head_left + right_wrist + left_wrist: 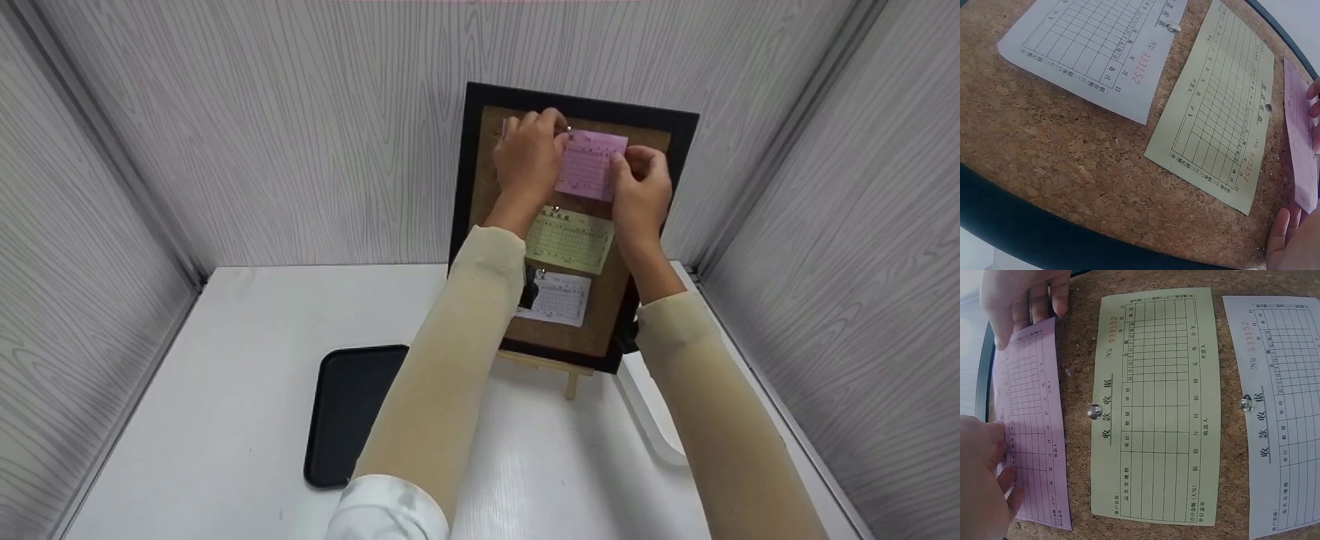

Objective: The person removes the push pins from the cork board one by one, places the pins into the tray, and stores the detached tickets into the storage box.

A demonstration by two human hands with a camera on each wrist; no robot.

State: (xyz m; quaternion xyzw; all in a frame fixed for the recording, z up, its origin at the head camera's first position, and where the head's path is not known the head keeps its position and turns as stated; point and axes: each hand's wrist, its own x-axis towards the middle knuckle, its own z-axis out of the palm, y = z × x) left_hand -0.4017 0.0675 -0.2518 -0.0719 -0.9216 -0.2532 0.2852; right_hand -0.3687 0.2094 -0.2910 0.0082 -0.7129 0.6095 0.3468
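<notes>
A pink receipt slip (pixel 594 166) lies across the top of a black-framed cork board (pixel 495 225). At its middle top edge, a silver push pin (pixel 568 129) shows between the thumb and forefinger tips of my left hand (pixel 527 154). That hand covers the slip's left part; in the left wrist view its other fingers curl over the paper. My right hand (pixel 643 191) pinches the slip's right edge between thumb and finger. Below, a green receipt slip (pixel 1154 489) and a white receipt slip (pixel 559 300) are each fixed by one silver pin at the top edge.
A small wooden easel (pixel 571 384) props the board, leaning back near the rear wall. On the white table, a black tray (pixel 349 420) lies left, partly behind my left sleeve. A white tray (pixel 652 420) sits right, partly under my right forearm.
</notes>
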